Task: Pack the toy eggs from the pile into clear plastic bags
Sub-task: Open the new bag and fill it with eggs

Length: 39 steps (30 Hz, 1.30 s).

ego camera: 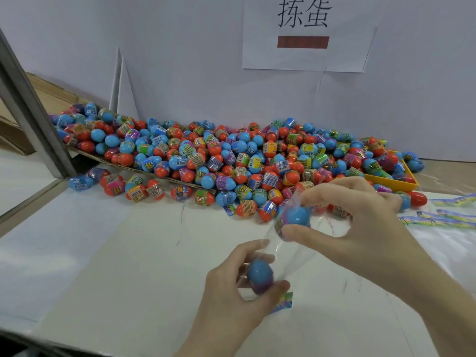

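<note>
A big pile of toy eggs (219, 155), blue and orange with printed wrappers, spreads along the back of the white table (116, 253). In front of it I hold a clear plastic bag (288, 253) between both hands. My left hand (231, 287) grips the bag's lower end around a blue egg (260, 275) that sits inside it. My right hand (360, 220) pinches the bag's upper end together with a second blue egg (297, 215) at its mouth.
A yellow tray (396, 182) holds eggs at the right. Flat clear bags with colourful header strips (443, 217) lie at the far right. Cardboard (123, 164) lies under the pile's left part. A metal post (28, 109) leans at left; a paper sign (306, 32) hangs on the wall.
</note>
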Each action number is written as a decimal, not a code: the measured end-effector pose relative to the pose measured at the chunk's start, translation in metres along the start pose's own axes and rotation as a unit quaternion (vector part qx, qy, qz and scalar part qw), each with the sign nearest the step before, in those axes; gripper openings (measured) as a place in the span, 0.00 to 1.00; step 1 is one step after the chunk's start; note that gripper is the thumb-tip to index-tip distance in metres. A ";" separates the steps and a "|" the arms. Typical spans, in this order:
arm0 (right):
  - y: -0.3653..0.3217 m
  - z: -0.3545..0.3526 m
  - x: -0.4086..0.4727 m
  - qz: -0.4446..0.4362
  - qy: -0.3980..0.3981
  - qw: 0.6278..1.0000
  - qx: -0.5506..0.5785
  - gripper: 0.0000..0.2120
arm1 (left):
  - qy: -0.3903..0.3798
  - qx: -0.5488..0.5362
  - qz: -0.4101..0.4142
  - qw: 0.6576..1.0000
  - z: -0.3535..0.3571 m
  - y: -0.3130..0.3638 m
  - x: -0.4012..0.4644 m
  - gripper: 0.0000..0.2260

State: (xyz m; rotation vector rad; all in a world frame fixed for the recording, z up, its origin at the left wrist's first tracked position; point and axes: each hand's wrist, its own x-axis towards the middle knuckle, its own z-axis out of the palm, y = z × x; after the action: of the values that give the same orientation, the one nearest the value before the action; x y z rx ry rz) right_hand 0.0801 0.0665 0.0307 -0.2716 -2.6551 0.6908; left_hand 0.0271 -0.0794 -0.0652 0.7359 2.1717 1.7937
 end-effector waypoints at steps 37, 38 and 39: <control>0.022 -0.003 0.019 -0.101 -0.255 0.945 -0.176 0.32 | -0.139 -0.218 -0.121 0.958 0.007 0.003 0.005 0.17; 0.023 -0.003 0.020 -0.104 -0.257 0.942 -0.189 0.34 | -0.137 -0.218 -0.119 0.959 0.008 0.001 0.004 0.18; 0.025 -0.002 0.020 -0.108 -0.254 0.941 -0.194 0.36 | -0.134 -0.215 -0.115 0.961 0.009 0.000 0.004 0.18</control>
State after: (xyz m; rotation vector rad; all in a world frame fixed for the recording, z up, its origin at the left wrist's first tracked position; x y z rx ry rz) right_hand 0.0648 0.0941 0.0263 0.1197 -3.2396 0.1686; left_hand 0.0279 -0.0701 -0.0663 0.5559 1.5506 1.8269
